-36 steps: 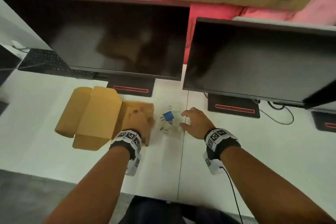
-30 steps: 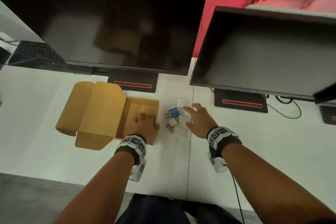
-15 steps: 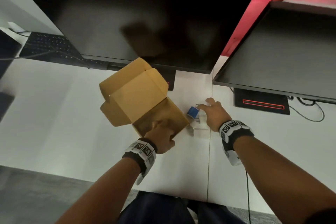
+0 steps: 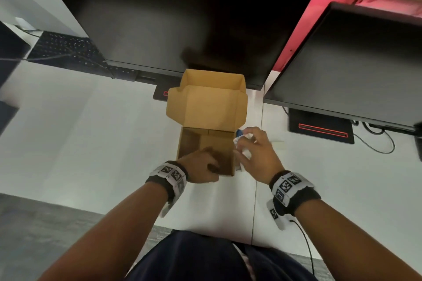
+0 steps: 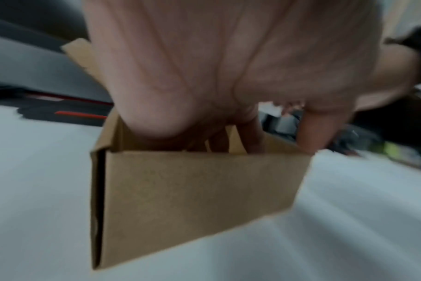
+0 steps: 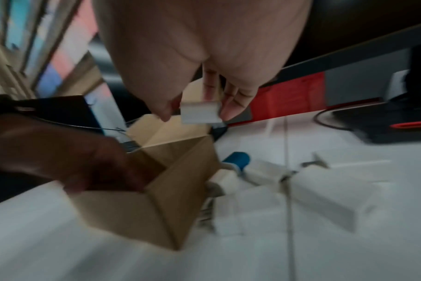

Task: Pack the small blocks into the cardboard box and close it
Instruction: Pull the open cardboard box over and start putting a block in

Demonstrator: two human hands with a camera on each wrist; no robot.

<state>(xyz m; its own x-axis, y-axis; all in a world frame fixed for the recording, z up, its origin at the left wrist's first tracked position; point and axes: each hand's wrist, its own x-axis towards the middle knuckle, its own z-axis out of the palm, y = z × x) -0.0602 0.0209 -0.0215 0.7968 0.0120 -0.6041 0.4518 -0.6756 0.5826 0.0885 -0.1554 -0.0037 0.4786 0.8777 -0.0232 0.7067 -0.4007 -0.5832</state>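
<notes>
Presently, I record the cardboard box (image 4: 206,150) upright on the white table (image 4: 91,132), mouth up, its lid (image 4: 206,107) thrown back toward twelve o'clock under the monitor (image 4: 182,18). My left hand (image 4: 201,167) grips the near wall of the box: the left wrist view shows fingers hooked over the rim into the cavity and the thumb (image 5: 317,131) down the outside. I judge this hold is there to steady the light box while it is loaded.

My right hand (image 4: 255,153), at three o'clock of the box, pinches one white block (image 6: 201,112) between thumb and fingertips, held clear of the table and just beside the box's right wall. The block is not yet over the opening.

The remaining blocks (image 6: 324,192) lie loose on the table just beside the box at three o'clock, a blue piece (image 6: 237,158) among them.

The head view hides most of this pile behind my right hand and shows only a sliver of blue; the right wrist view reveals the pile and the pinched block. Only the head view shows the lid's position and the box floor, on which I can make out no blocks, though it is partly shadowed. Both wrist views are motion-blurred; I cannot give a block count.
</notes>
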